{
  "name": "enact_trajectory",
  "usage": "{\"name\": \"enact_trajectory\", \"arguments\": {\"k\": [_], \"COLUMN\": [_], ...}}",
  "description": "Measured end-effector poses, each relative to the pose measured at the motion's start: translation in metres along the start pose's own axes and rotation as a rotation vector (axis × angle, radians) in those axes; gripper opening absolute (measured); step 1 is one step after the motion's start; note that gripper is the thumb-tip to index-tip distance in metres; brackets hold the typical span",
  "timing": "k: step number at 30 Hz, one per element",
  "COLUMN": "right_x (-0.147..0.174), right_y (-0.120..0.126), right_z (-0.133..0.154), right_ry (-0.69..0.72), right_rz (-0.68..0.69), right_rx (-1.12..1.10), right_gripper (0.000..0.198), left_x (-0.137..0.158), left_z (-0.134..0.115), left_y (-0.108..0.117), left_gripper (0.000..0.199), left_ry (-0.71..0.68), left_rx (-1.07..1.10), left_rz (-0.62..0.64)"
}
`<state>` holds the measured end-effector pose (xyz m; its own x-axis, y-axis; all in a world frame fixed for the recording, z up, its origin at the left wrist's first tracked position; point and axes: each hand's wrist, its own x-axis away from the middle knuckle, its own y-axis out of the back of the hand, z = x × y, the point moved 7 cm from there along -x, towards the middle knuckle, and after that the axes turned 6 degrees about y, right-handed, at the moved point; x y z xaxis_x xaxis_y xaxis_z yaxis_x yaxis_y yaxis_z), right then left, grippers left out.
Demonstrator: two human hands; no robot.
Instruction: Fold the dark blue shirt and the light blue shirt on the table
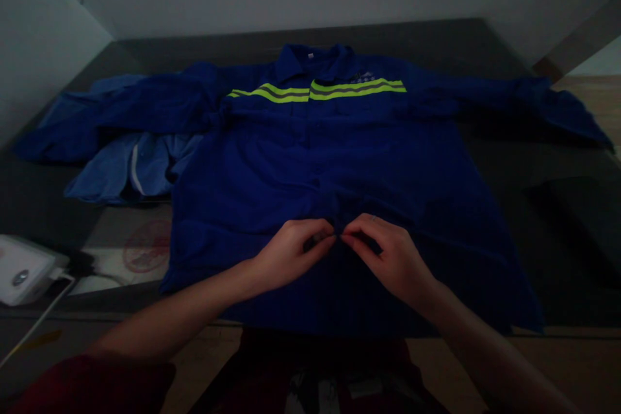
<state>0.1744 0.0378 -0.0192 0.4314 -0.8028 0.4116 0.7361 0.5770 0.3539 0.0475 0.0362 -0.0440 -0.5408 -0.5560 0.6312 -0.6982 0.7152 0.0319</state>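
A dark blue work jacket (252, 168) lies spread face up, its collar at the far side and both sleeves stretched outward. A yellow and grey reflective band (359, 88) crosses its chest. Over the front placket, low on the jacket, my left hand (301, 242) pinches the cloth between thumb and forefinger. Just beside it my right hand (383, 249) pinches at the same spot, the fingertips of both nearly touching. Whether a button sits between them is too dark to tell.
Light blue folded clothing (116, 171) lies under the jacket's sleeve at left. A white device with a cable (29, 268) stands near the left front edge, by a paper with a red print (148, 246). A dark flat object (582, 220) rests at right on the dark table (436, 35).
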Motion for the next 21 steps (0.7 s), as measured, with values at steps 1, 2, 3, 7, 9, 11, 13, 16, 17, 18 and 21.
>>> {"name": "enact_trajectory", "arguments": {"k": [1,2,3,7,9,11,13,16,17,18,21], "right_x": [0.0,0.0,0.0,0.0,-0.001,-0.001,-0.002,-0.001,0.0,0.002,0.019], "right_y": [-0.001,-0.001,-0.001,0.005,0.007,0.007,0.003,0.003,0.006,0.01,0.032], "right_z": [0.001,0.001,0.001,0.0,-0.001,-0.001,0.0,0.002,0.003,0.004,0.001], "right_ry": [0.011,0.018,0.019,-0.002,-0.014,-0.018,-0.006,0.014,0.017,0.015,-0.023], "right_rz": [0.005,0.007,0.008,-0.03,-0.051,-0.033,0.022,0.082,0.082,0.077,0.033], "right_rx": [0.004,0.008,0.012,0.012,0.017,0.018,0.017,0.03,0.037,0.046,0.102], "right_gripper": [0.01,0.01,0.01,0.009,0.009,0.009,0.009,0.011,0.011,0.011,0.011], "left_x": [0.0,0.0,0.0,0.0,0.0,0.0,0.0,0.005,0.008,0.012,0.029], "left_z": [0.0,0.0,0.0,0.0,-0.001,-0.002,-0.004,-0.01,-0.013,-0.016,-0.022], "left_y": [-0.001,-0.002,-0.002,0.001,0.003,0.003,0.001,-0.003,-0.002,0.001,0.022], "left_gripper": [0.016,0.016,0.016,0.014,0.014,0.014,0.013,0.012,0.013,0.013,0.018], "left_ry": [-0.007,-0.011,-0.012,-0.003,-0.002,-0.005,-0.012,-0.045,-0.062,-0.077,-0.082], "left_rx": [-0.007,-0.013,-0.018,-0.029,-0.037,-0.055,-0.101,-0.244,-0.296,-0.339,-0.388], "left_rz": [0.009,0.012,0.008,-0.027,-0.041,-0.041,-0.001,0.109,0.129,0.131,0.065]}}
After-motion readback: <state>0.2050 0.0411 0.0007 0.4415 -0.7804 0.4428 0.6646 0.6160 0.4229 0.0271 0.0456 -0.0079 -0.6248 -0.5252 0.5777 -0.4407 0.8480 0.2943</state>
